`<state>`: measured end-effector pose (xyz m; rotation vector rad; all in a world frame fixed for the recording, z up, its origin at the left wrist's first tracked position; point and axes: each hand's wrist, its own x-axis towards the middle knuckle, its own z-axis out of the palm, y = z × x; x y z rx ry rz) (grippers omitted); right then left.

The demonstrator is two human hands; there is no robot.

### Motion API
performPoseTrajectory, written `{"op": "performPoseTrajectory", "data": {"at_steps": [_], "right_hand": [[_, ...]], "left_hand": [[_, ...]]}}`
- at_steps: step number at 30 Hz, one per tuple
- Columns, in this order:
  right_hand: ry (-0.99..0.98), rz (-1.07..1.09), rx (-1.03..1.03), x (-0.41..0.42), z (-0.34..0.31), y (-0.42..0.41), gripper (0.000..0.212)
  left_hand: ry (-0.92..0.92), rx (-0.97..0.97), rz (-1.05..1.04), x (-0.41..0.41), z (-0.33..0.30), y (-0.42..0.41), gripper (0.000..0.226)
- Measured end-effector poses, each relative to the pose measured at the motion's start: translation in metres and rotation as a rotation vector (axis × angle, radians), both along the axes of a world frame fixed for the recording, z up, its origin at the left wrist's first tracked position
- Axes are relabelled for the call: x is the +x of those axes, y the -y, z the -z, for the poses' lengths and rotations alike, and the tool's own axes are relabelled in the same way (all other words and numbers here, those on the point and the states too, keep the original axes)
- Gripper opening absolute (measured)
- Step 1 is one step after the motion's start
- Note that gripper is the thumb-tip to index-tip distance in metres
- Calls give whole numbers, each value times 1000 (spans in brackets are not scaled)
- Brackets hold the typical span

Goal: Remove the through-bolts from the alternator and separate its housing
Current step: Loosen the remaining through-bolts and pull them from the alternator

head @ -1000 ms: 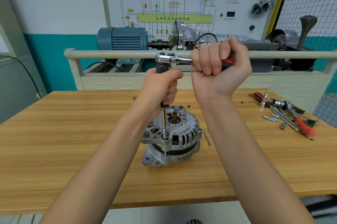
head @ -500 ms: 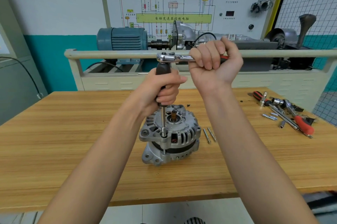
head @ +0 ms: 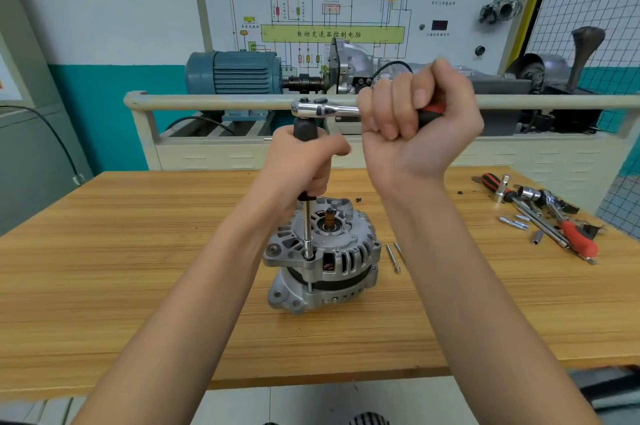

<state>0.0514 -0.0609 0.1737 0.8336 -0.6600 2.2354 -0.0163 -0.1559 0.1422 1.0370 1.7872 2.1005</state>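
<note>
Alternator (head: pixel 320 258) stands upright on the counter (head: pixel 138 268), two freed through-bolts (head: pixel 394 256) lying just beside it to its right. Left hand (head: pixel 304 165), fingers clenched round the extension bar (head: pixel 307 227), steadies the socket on a rim bolt. Behind, right hand (head: pixel 415 119) grips the ratchet (head: pixel 322 109) handle; over the last second it has swung back and forth, so this bolt is likely being wound out.

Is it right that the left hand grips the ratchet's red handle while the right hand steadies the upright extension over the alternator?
No, the hands are swapped. In the head view the right hand grips the ratchet handle, and the left hand steadies the extension over the alternator.
</note>
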Motion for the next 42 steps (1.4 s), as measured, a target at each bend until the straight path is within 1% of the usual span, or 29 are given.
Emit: {"op": "performPoseTrajectory", "data": {"at_steps": [2, 3, 4, 6, 8, 11, 13, 15, 16, 18, 20, 22, 23, 24, 26, 30, 32, 34, 37, 39, 40, 42], "right_hand": [[106, -148, -104, -6, -4, -10, 44], [140, -218, -161, -9, -5, -13, 42], [157, -270, -213, -12, -5, -15, 40], [150, -297, -271, -15, -3, -16, 38], [117, -247, -261, -13, -1, -14, 38], [46, -102, -159, -8, 3, -5, 47], [-10, 21, -57, -5, 5, 4, 51], [-67, 142, 31, -4, 7, 13, 47], [-89, 179, 56, -3, 8, 15, 43], [-103, 172, 71, -3, 8, 14, 42], [-55, 63, 34, -4, 5, 7, 46], [40, -93, -73, -9, 0, -3, 45], [87, -162, -133, -12, -2, -7, 43], [120, -207, -181, -14, -3, -10, 42], [147, -231, -227, -17, -2, -15, 39], [165, -189, -207, -15, -1, -17, 33], [175, -172, -168, -12, -2, -14, 28], [162, -175, -100, -9, -5, -10, 20], [148, -189, 62, -6, -9, -8, 15], [196, -156, 203, -7, -8, -11, 17], [246, -98, 294, -8, -4, -12, 18], [410, 154, 561, -11, 11, -13, 20]], "left_hand": [[2, -15, 271, -7, -1, 9, 38], [-1, -35, 374, -9, -3, 12, 35], [-10, -58, 419, -10, -3, 13, 35], [-13, -78, 406, -9, -2, 9, 42], [11, -72, 339, -6, -1, 5, 48], [45, -40, 114, -2, 0, -1, 54], [70, 0, -76, -1, 2, -7, 49], [57, 18, -193, 2, 4, -12, 43], [44, 25, -210, 3, 5, -13, 43], [22, 38, -149, 0, 6, -9, 43], [21, 46, 80, -5, 6, 2, 41], [63, 59, 362, -11, 5, 11, 35], [89, 54, 448, -13, 6, 12, 35], [108, 38, 477, -13, 7, 11, 37], [127, 2, 436, -12, 9, 6, 43], [107, 34, 204, -6, 10, -4, 56], [128, 75, 134, -4, 9, -4, 55], [155, 108, 128, -3, 5, -1, 53], [139, 149, 119, -4, -5, 9, 54], [91, 176, 74, -3, -11, 16, 54], [72, 184, 45, -4, -13, 20, 55], [59, 179, -7, -7, -15, 29, 55]]}}
